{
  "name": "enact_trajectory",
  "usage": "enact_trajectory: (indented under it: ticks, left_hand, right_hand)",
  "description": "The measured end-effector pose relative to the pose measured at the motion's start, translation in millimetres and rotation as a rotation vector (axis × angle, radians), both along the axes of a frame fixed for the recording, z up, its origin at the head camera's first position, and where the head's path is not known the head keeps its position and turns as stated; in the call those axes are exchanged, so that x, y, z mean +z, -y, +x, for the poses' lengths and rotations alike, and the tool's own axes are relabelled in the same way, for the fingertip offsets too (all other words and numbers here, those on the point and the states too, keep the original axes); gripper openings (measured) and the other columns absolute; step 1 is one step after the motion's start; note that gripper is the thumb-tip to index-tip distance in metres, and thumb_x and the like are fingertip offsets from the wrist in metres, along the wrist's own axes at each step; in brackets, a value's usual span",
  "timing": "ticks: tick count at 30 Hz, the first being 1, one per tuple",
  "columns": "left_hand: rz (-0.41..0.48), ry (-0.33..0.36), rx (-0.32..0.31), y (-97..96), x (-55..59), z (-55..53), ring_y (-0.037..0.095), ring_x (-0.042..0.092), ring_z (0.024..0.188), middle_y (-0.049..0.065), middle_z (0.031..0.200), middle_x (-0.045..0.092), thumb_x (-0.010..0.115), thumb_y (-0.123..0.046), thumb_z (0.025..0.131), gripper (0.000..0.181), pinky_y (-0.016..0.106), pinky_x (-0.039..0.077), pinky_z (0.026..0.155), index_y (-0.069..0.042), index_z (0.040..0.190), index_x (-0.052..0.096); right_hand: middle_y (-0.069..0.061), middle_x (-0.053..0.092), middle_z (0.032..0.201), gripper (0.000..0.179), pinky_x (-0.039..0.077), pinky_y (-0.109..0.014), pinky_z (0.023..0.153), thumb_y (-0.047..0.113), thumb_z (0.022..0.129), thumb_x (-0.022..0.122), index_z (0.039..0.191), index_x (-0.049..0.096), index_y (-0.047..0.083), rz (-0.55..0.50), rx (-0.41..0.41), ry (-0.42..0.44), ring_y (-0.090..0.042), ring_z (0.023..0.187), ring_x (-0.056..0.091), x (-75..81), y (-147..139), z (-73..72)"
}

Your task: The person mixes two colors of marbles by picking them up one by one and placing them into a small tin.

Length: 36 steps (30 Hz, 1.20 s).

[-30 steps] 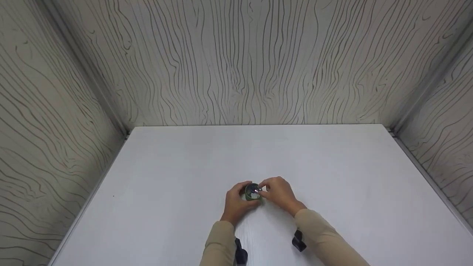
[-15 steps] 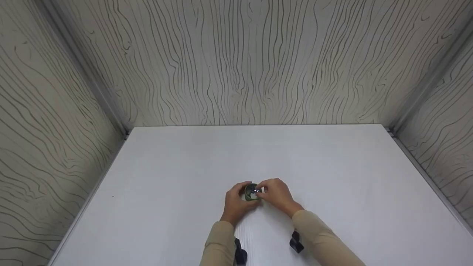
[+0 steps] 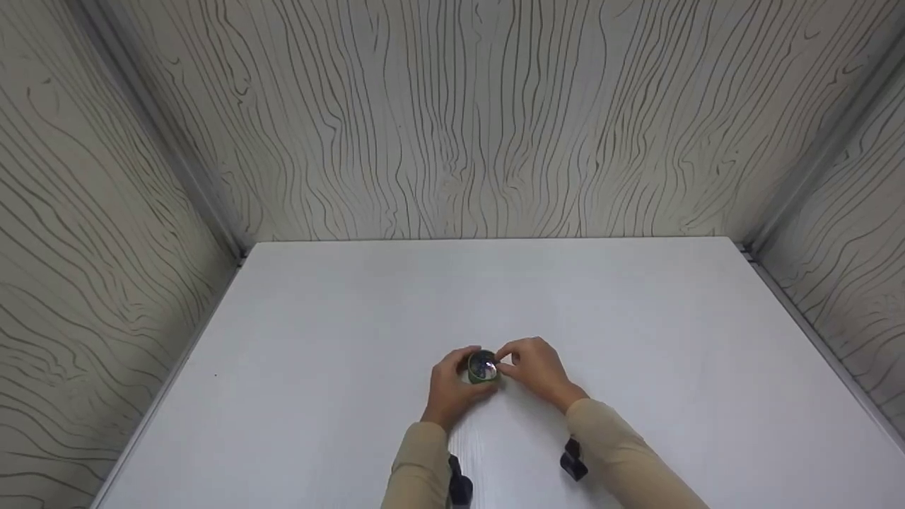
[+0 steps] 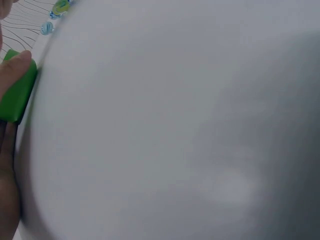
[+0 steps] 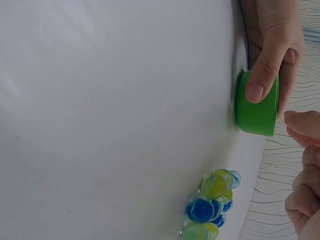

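Observation:
The left hand (image 3: 447, 394) grips a small green cup (image 5: 257, 116) on the white tabletop, its thumb pressed against the cup's side in both wrist views. Shiny dark-blue and clear glints show inside the cup in the head view. At the cup's right rim is the right hand (image 3: 536, 367), with thumb and index fingertips close together and the other fingers curled. Whether anything sits between those fingertips is hidden. A cluster of glass marbles (image 5: 202, 210), blue, yellow-green and clear, lies near the cup in the right wrist view. Some marbles (image 4: 47, 28) also appear top left in the left wrist view.
A white table (image 3: 339, 318) spreads around both hands. Panels with a wood-grain line pattern (image 3: 452, 141) enclose its back and sides. Dark straps (image 3: 459, 488) hang at the wrists below beige sleeves (image 3: 629, 452).
The right hand moves slightly left over the cup, then back right to its rim. A shiny spot near its fingertips earlier is no longer visible there. The left hand and cup stay put.

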State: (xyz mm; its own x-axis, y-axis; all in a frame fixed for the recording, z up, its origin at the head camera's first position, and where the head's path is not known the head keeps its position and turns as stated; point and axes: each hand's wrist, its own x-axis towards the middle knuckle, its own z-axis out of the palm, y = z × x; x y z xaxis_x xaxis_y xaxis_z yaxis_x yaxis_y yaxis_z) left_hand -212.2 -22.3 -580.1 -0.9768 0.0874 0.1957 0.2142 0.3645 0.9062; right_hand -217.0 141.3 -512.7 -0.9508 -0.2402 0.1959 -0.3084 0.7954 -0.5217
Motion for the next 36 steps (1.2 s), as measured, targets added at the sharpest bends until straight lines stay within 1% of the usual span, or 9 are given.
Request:
enact_trajectory:
  ticks: [4,8,11,15,18,21,25,31,36]
  left_hand:
    - [0.018,0.004,0.001,-0.7,-0.5,-0.3,0.024,0.063,0.119,0.007,0.123,0.067,0.085,-0.021,0.069,0.061,0.037,0.050,0.107,-0.010,0.124,0.061]
    - [0.013,0.003,0.005,-1.3,-0.3,-0.7,0.022,0.063,0.118,0.006,0.122,0.067,0.085,-0.022,0.069,0.061,0.036,0.051,0.107,-0.011,0.124,0.061]
    - [0.004,-0.007,0.010,-1.6,-0.4,-1.1,0.022,0.064,0.117,0.005,0.121,0.068,0.085,-0.023,0.069,0.060,0.036,0.051,0.105,-0.011,0.124,0.062]
    - [0.012,0.015,0.014,-1.4,0.4,-1.3,0.020,0.063,0.118,0.003,0.122,0.068,0.085,-0.022,0.069,0.061,0.036,0.051,0.106,-0.013,0.124,0.061]
    - [0.022,0.043,0.011,-1.4,1.5,-1.4,0.019,0.062,0.120,0.002,0.124,0.067,0.086,-0.022,0.068,0.062,0.036,0.049,0.109,-0.015,0.125,0.061]
    - [0.022,0.043,0.007,-1.4,1.5,-1.6,0.019,0.062,0.121,0.002,0.124,0.067,0.086,-0.023,0.068,0.063,0.036,0.048,0.110,-0.015,0.125,0.061]
    - [0.016,0.039,0.001,-1.1,1.9,-1.2,0.019,0.062,0.121,0.002,0.125,0.067,0.086,-0.023,0.068,0.063,0.036,0.048,0.110,-0.014,0.125,0.061]
    - [0.006,0.019,0.006,-0.8,0.8,-0.6,0.021,0.062,0.121,0.004,0.124,0.067,0.086,-0.022,0.068,0.062,0.036,0.049,0.109,-0.012,0.124,0.061]
    - [-0.005,0.035,0.017,-1.8,-1.7,-0.4,0.020,0.062,0.120,0.002,0.124,0.067,0.086,-0.023,0.068,0.062,0.037,0.049,0.108,-0.015,0.125,0.061]
  right_hand:
    - [0.002,0.053,0.060,0.008,0.029,-0.016,0.052,0.010,0.078,0.076,0.086,0.076,0.009,-0.015,-0.013,0.021,-0.005,0.058,0.037,2.2,-3.8,-1.0]
    - [0.004,0.050,0.057,0.007,0.028,-0.016,0.051,0.012,0.079,0.076,0.086,0.076,0.010,-0.008,-0.034,0.044,-0.006,0.056,0.036,4.6,-6.9,-2.6]
    - [0.005,0.049,0.057,0.007,0.027,-0.016,0.050,0.014,0.080,0.075,0.086,0.076,0.010,0.002,-0.044,0.044,-0.006,0.056,0.036,6.6,-9.3,-3.6]
    - [0.005,0.049,0.056,0.007,0.028,-0.017,0.050,0.014,0.080,0.075,0.086,0.076,0.010,-0.003,-0.057,0.045,-0.006,0.056,0.037,9.9,-12.5,-5.3]
    - [0.005,0.049,0.057,0.007,0.029,-0.017,0.050,0.014,0.081,0.075,0.087,0.076,0.010,-0.016,-0.075,0.067,-0.007,0.057,0.038,12.2,-15.3,-6.8]
    - [0.005,0.050,0.058,0.008,0.029,-0.017,0.051,0.014,0.081,0.074,0.088,0.076,0.011,-0.021,-0.094,0.082,-0.007,0.058,0.039,13.1,-18.2,-8.0]
    - [0.004,0.051,0.059,0.008,0.030,-0.018,0.052,0.013,0.081,0.074,0.088,0.076,0.011,-0.016,-0.111,0.089,-0.008,0.059,0.040,11.9,-21.4,-8.2]
    - [0.004,0.049,0.059,0.009,0.030,-0.019,0.052,0.014,0.082,0.073,0.090,0.076,0.011,0.004,-0.132,0.130,-0.008,0.059,0.039,8.2,-25.5,-8.2]
    - [0.003,0.051,0.060,0.010,0.031,-0.019,0.053,0.014,0.083,0.072,0.091,0.076,0.011,0.013,-0.131,0.140,-0.009,0.059,0.040,6.6,-27.7,-8.4]
